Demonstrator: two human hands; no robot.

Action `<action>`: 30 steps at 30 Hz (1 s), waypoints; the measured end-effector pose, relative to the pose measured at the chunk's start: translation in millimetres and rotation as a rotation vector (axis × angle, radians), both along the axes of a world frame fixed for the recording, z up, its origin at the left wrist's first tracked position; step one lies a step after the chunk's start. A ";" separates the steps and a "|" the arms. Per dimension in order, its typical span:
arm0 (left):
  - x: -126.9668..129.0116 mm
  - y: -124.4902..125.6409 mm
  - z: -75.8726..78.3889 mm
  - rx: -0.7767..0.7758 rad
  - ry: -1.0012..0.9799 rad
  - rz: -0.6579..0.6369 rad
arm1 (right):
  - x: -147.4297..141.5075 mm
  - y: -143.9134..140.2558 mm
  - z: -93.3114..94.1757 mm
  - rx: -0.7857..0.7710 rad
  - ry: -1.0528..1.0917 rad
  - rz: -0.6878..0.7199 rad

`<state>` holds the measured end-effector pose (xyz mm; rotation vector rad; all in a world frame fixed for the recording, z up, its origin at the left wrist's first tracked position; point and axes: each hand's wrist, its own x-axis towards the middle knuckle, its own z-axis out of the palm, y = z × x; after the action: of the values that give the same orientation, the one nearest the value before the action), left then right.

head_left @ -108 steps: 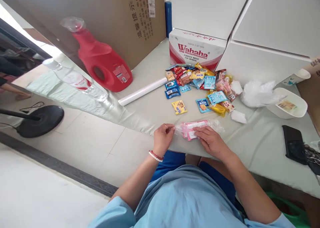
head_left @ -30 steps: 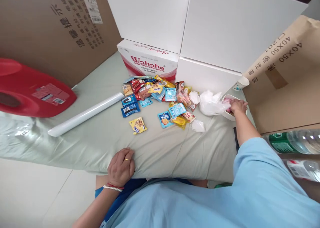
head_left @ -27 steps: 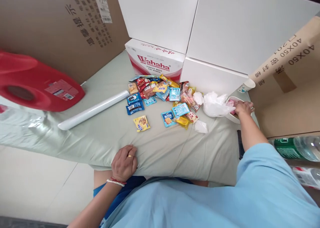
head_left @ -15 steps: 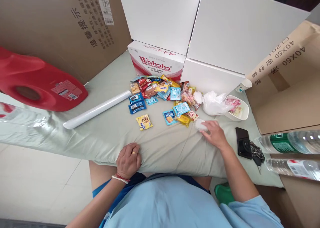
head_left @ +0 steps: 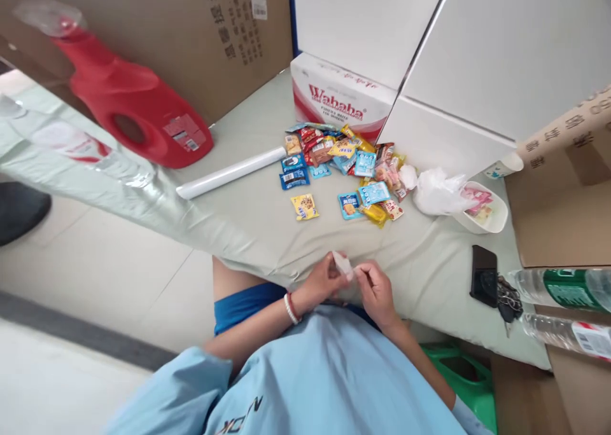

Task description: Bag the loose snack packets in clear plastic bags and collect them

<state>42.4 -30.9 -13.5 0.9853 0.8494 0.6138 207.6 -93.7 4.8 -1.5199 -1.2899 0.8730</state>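
Left hand (head_left: 321,283): I pinch one edge of the small clear bag (head_left: 342,264).
Right hand (head_left: 377,289): pinches the opposite edge.
Location: lower centre, at the tabletop (head_left: 429,263) edge.
Technique: I would rub the film layers apart gently.
Appearance: thin, crumpled, translucent white.

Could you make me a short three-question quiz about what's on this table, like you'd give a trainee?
1. True or false: both hands, left hand and right hand, hold the small clear bag at the table's near edge.
2. What lies nearest the black phone? A. keys B. red jug C. white roll
3. Fill in: the white bowl sits to the ____ of the snack pile.

Key: 1 true; 2 A; 3 right.
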 end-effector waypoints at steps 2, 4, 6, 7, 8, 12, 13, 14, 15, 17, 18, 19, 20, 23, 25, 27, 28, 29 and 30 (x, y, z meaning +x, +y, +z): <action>6.4 9.6 1.2 -0.063 -0.042 0.110 | -2.0 9.8 1.5 0.022 0.106 -0.145; 6.6 16.5 2.5 -0.147 -0.112 0.190 | 3.1 21.1 -1.3 0.005 0.358 -0.350; 4.4 18.1 3.4 -0.236 -0.180 0.234 | 9.3 29.4 -4.7 -0.077 0.638 -0.448; 3.1 17.2 3.2 -0.262 -0.195 0.250 | 11.5 31.2 -5.8 -0.137 0.750 -0.444; 2.0 15.7 2.2 -0.266 -0.194 0.262 | 13.1 31.5 -6.3 -0.193 0.830 -0.414; -0.9 11.0 -5.7 -0.165 -0.106 0.272 | 16.3 23.3 -4.2 -0.213 0.787 -0.252; -1.7 11.0 -6.8 -0.134 -0.073 0.279 | 17.6 21.4 -3.7 -0.201 0.711 -0.231; -2.5 11.3 -6.8 -0.090 -0.026 0.306 | 19.1 20.4 -3.5 -0.193 0.636 -0.232; -3.4 11.6 -5.4 -0.018 0.037 0.350 | 20.6 20.1 -3.5 -0.192 0.575 -0.249; -4.4 11.7 1.5 0.231 0.177 0.435 | 22.5 21.4 -3.7 -0.204 0.498 -0.302; -4.0 11.2 6.3 0.387 0.230 0.435 | 22.3 22.4 -3.3 -0.214 0.473 -0.313; -2.8 10.4 11.2 0.533 0.262 0.389 | 21.1 23.4 -2.3 -0.227 0.454 -0.306; -0.7 9.5 15.5 0.641 0.272 0.302 | 18.9 24.2 -0.7 -0.242 0.445 -0.282; 7.5 9.4 20.7 0.612 0.227 0.056 | 12.4 24.7 8.0 -0.280 0.507 -0.191; 9.5 13.3 17.3 0.386 0.139 0.074 | 15.1 23.8 14.6 -0.313 0.575 -0.154; 5.6 19.7 11.8 0.173 0.023 0.188 | 28.1 22.2 18.7 -0.350 0.597 -0.131; 1.7 23.0 9.2 0.094 -0.030 0.241 | 38.1 21.3 19.0 -0.362 0.587 -0.119; -2.7 25.7 7.1 0.031 -0.077 0.276 | 49.5 20.3 18.3 -0.363 0.561 -0.114; -7.2 27.6 5.6 -0.020 -0.115 0.293 | 61.4 19.2 16.6 -0.348 0.517 -0.126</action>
<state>35.3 -3.3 -8.0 0.8044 0.9033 0.9019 269.0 -74.5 21.4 -1.4790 -0.6838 1.3502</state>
